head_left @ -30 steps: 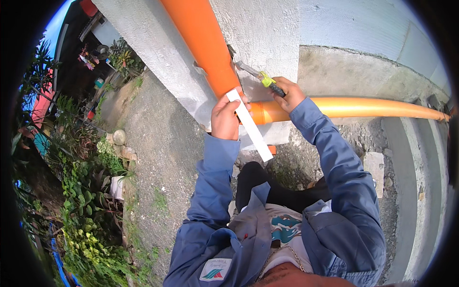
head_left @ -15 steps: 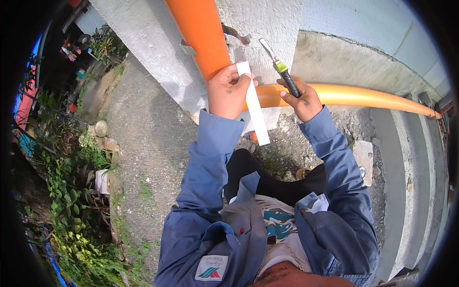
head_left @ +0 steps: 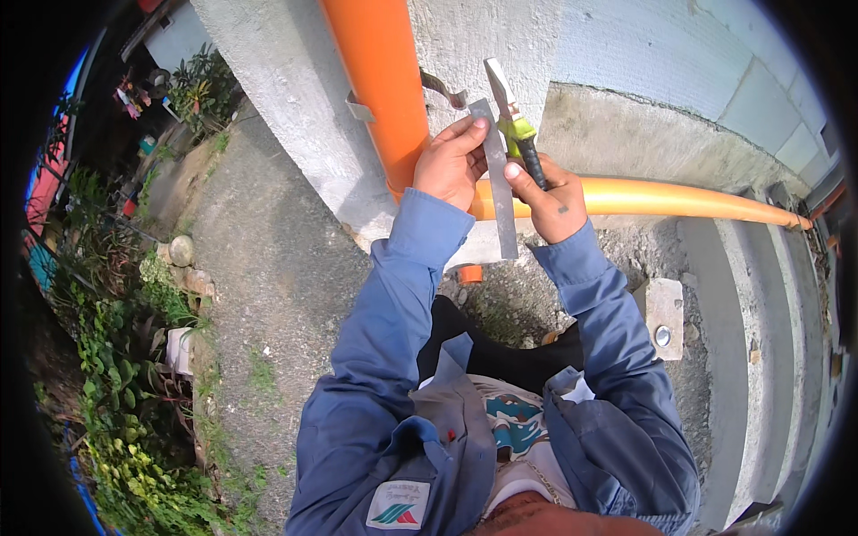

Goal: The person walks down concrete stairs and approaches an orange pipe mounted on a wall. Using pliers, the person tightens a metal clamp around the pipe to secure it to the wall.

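In front of the wall, my left hand pinches a flat grey metal strip near its upper end, thumb on its face. The strip hangs nearly upright, its lower end free. My right hand is closed around a hand tool with a silver metal head, lime-green collar and black grip. The tool's head points up, just right of the strip's top. My right thumb lies close to the strip's edge; I cannot tell whether they touch. A thick orange pipe rises behind my left hand, with a bent metal strap beside it.
Another orange pipe runs right along the wall toward concrete steps. Below the strip lies a short orange pipe piece. A concrete block with a round metal object sits right. Plants edge the path at left.
The metal strip has turned from bright white to grey and moved right and slightly up. My right hand has moved left, bringing the tool close to the strip.
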A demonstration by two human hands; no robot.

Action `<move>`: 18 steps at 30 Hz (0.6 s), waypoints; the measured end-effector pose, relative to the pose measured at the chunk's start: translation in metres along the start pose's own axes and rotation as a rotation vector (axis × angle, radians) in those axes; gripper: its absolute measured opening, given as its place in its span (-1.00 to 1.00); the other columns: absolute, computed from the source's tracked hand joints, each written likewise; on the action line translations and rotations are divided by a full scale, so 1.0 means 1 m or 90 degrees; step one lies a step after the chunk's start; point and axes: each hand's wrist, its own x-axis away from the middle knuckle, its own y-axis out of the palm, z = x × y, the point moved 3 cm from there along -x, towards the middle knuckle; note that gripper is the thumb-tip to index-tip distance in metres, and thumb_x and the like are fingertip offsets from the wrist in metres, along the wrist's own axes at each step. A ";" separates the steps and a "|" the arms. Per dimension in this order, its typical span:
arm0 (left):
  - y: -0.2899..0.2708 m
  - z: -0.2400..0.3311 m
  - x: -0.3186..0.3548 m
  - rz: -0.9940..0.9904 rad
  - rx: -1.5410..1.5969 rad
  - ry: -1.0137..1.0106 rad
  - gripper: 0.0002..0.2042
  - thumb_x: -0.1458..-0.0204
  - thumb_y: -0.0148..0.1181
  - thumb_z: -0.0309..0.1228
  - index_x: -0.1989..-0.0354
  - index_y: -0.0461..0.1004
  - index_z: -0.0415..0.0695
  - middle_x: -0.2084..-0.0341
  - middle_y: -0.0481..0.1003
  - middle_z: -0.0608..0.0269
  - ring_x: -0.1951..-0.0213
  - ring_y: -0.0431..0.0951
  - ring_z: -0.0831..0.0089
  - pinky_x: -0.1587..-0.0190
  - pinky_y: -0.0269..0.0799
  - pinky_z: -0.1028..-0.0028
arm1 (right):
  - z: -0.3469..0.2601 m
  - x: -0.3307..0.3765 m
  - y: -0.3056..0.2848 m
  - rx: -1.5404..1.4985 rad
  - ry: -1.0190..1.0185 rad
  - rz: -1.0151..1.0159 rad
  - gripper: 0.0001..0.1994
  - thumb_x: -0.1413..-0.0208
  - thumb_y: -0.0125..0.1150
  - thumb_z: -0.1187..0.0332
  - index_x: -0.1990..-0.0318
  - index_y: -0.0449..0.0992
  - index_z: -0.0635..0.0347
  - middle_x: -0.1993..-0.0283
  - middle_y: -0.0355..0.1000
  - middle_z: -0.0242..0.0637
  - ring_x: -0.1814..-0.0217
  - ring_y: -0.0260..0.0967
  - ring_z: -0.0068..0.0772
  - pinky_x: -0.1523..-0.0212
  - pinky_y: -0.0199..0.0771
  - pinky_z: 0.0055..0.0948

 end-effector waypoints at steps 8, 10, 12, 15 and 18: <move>0.009 -0.040 -0.022 -0.032 0.210 -0.020 -0.83 -0.29 0.24 -0.31 0.01 0.51 0.01 0.18 0.55 0.39 0.10 0.50 0.49 -0.02 0.48 0.38 | -0.041 -0.028 -0.038 0.147 0.058 -0.032 -0.72 -0.16 0.43 0.28 0.16 0.67 0.36 0.37 0.56 -0.36 0.31 0.45 -0.59 0.21 0.47 -0.52; 0.009 -0.044 -0.027 -0.035 0.230 -0.042 -0.87 -0.26 0.26 -0.37 0.07 0.49 0.02 0.19 0.55 0.40 0.13 0.51 0.52 0.03 0.51 0.41 | -0.049 -0.038 -0.048 0.216 0.109 -0.061 -0.71 -0.16 0.42 0.25 0.19 0.67 0.36 0.41 0.52 -0.40 0.35 0.40 -0.63 0.26 0.45 -0.53; 0.009 -0.046 -0.029 -0.041 0.249 -0.052 -0.89 -0.27 0.25 -0.40 0.08 0.49 -0.01 0.19 0.55 0.40 0.15 0.51 0.52 0.05 0.53 0.44 | -0.054 -0.046 -0.054 0.246 0.124 -0.079 -0.69 -0.16 0.43 0.20 0.20 0.67 0.34 0.43 0.49 -0.42 0.38 0.37 -0.65 0.31 0.40 -0.54; 0.011 -0.046 -0.033 -0.030 0.278 -0.028 -0.90 -0.26 0.24 -0.45 0.10 0.51 0.02 0.24 0.56 0.43 0.18 0.54 0.54 0.11 0.58 0.43 | -0.061 -0.054 -0.061 0.289 0.109 -0.073 -0.65 -0.16 0.45 0.12 0.22 0.67 0.31 0.44 0.47 -0.44 0.40 0.35 -0.64 0.37 0.33 -0.55; 0.011 -0.042 -0.036 0.001 0.295 -0.002 -0.89 -0.23 0.26 -0.50 0.14 0.49 -0.03 0.24 0.55 0.38 0.18 0.55 0.48 0.06 0.60 0.43 | -0.071 -0.058 -0.076 0.387 0.075 -0.069 -0.59 -0.18 0.42 0.01 0.23 0.65 0.26 0.46 0.43 -0.46 0.40 0.31 -0.62 0.36 0.28 -0.52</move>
